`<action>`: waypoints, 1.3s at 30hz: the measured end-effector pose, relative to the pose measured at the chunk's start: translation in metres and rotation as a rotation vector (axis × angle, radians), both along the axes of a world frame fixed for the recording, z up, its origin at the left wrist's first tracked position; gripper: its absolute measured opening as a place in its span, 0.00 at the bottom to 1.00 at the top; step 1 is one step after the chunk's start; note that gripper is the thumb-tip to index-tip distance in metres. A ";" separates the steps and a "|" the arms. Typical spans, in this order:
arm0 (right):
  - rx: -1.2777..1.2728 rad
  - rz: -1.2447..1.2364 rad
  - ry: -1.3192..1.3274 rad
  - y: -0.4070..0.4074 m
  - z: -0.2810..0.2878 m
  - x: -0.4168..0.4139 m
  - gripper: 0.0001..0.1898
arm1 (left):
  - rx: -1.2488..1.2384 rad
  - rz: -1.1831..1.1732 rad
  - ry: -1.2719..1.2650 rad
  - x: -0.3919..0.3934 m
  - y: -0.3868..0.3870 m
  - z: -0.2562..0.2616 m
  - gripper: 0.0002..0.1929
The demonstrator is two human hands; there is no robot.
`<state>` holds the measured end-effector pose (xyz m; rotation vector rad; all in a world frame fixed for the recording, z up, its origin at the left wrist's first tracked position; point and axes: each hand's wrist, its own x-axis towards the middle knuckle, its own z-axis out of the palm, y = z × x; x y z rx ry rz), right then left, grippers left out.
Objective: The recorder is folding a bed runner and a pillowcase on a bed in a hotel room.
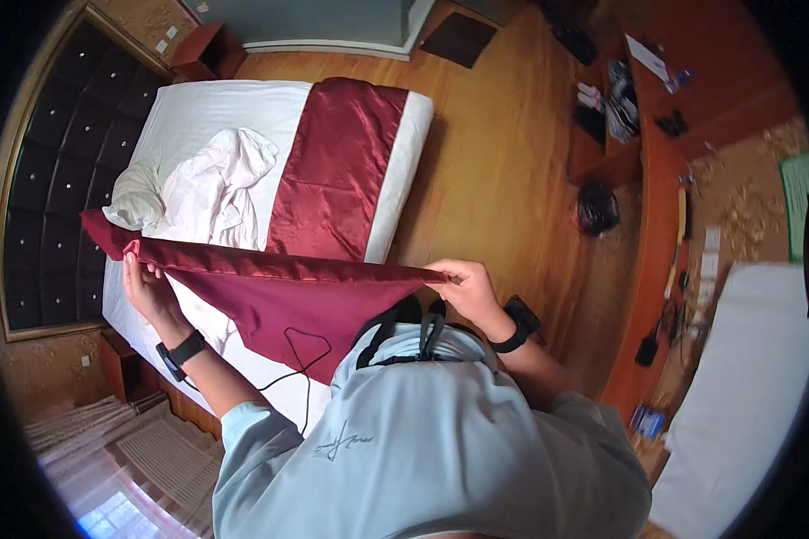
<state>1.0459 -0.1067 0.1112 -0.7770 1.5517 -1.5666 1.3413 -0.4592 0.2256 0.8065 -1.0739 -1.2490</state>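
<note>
A dark red satin cloth [296,296] is stretched between my two hands, its upper edge nearly straight and its lower part hanging in front of me. My left hand [145,290] pinches that edge near the headboard side, where a short end flops beyond my fingers. At the opposite end, my right hand [468,286] grips the corner. Behind the cloth is a bed with a white sheet [209,101]. Across its foot lies a second dark red satin strip [344,162]. A crumpled white cover [219,182] and a pale pillow [138,199] lie near the head.
A dark tufted headboard [61,168] stands at the left, with a wooden nightstand [209,50] beyond the bed. Along the right runs a wooden desk [664,182] carrying cables and small items. A black plastic bag [596,209] sits beside it. A thin black cable [283,384] hangs by my left arm.
</note>
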 end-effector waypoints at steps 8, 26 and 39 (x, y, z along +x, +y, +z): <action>0.112 0.067 0.001 -0.159 -0.034 -0.187 0.06 | 0.003 -0.060 -0.044 -0.129 -0.158 -0.071 0.06; 0.371 -0.068 0.009 -0.484 -0.235 -0.579 0.11 | 0.467 -0.057 -0.459 -0.554 -0.507 -0.281 0.11; 1.126 0.596 -0.628 -0.569 -0.446 -0.626 0.09 | 0.846 -0.020 -0.667 -0.546 -0.267 -0.574 0.18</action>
